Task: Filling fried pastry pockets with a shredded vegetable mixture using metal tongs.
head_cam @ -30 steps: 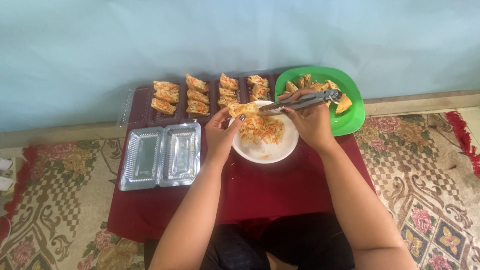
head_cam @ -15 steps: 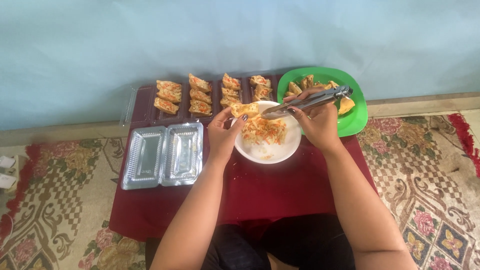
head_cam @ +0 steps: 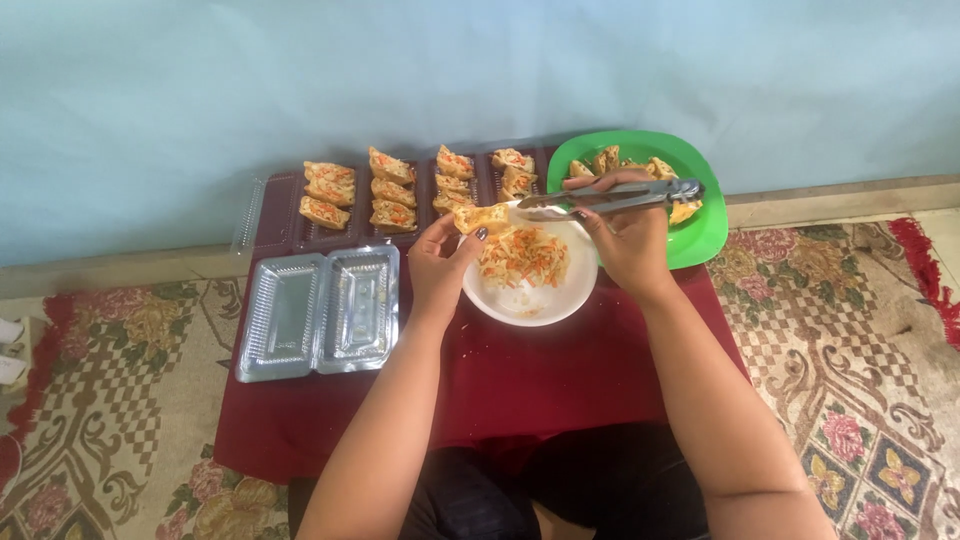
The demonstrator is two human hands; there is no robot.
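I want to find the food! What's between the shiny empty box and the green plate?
The white bowl of shredded vegetables sits between them, in the head view.

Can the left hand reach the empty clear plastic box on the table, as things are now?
Probably yes. The clear plastic box lies open just beside the left hand, with nothing between them, but that hand already holds a fried piece over the white bowl.

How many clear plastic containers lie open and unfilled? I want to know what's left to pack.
1: an open clear hinged container on the red cloth, left of the left hand. Others behind it hold stuffed pieces.
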